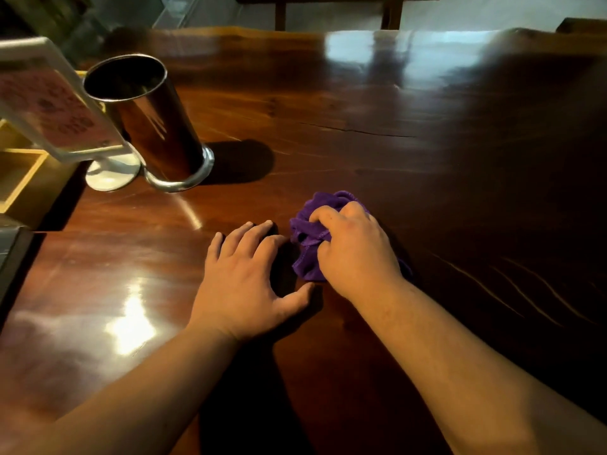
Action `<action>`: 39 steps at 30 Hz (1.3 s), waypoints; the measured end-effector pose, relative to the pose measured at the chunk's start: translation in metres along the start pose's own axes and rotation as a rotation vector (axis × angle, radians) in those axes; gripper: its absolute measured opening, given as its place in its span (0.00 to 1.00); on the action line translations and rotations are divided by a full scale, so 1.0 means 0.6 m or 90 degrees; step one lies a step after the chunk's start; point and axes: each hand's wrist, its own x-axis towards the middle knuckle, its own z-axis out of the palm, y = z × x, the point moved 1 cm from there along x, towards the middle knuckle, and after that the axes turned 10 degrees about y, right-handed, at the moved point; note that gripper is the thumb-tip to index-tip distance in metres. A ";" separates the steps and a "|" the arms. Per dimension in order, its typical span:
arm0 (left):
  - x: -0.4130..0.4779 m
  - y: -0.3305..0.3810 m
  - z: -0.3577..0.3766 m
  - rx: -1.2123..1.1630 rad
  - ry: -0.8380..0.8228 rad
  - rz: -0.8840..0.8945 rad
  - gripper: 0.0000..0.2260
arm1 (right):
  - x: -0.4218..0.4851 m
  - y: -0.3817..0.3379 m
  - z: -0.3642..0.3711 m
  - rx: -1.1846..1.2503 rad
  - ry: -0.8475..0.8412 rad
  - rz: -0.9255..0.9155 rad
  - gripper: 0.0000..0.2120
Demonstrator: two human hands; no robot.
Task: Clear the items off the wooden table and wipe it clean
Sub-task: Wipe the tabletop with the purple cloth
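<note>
A bunched purple cloth lies on the glossy dark wooden table, a little below the middle of the view. My right hand presses down on the cloth with its fingers curled into the folds. My left hand rests flat on the tabletop just left of the cloth, fingers spread, holding nothing. A tall metal cylinder holder stands at the left. A sign in a white stand leans beside it.
Yellow wooden box compartments sit at the far left edge, behind the sign's round base. A thin crack runs across the tabletop. A wooden bench or table frame stands beyond the far edge.
</note>
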 end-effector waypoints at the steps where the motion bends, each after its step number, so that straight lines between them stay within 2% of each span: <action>1: -0.002 -0.003 -0.002 -0.020 0.012 0.008 0.38 | 0.000 -0.001 -0.003 -0.001 -0.008 0.007 0.24; 5: -0.022 -0.028 -0.025 -0.126 0.071 0.052 0.31 | -0.016 -0.018 -0.014 -0.005 -0.044 0.000 0.22; 11: -0.080 -0.097 -0.098 -0.097 0.022 0.074 0.24 | -0.073 -0.094 -0.008 0.020 -0.107 -0.060 0.20; 17: -0.152 -0.176 -0.144 -0.079 0.009 0.043 0.25 | -0.160 -0.241 0.001 0.069 -0.203 -0.162 0.22; 20: -0.182 -0.204 -0.156 -0.076 0.014 0.030 0.25 | -0.203 -0.294 0.010 0.102 -0.243 -0.203 0.20; 26: -0.224 -0.242 -0.170 -0.114 0.039 0.016 0.23 | -0.206 -0.326 0.004 0.095 -0.329 -0.231 0.19; 30: -0.241 -0.256 -0.173 -0.118 0.052 0.014 0.23 | -0.181 -0.330 -0.001 0.125 -0.387 -0.204 0.19; 34: -0.239 -0.260 -0.187 -0.115 0.052 0.018 0.23 | -0.161 -0.341 -0.013 0.128 -0.331 -0.199 0.15; 36: -0.228 -0.265 -0.202 -0.096 0.063 0.016 0.23 | -0.148 -0.351 -0.023 0.121 -0.254 -0.195 0.15; 39: -0.193 -0.272 -0.236 -0.038 0.115 0.008 0.22 | -0.113 -0.367 -0.045 0.138 -0.102 -0.188 0.11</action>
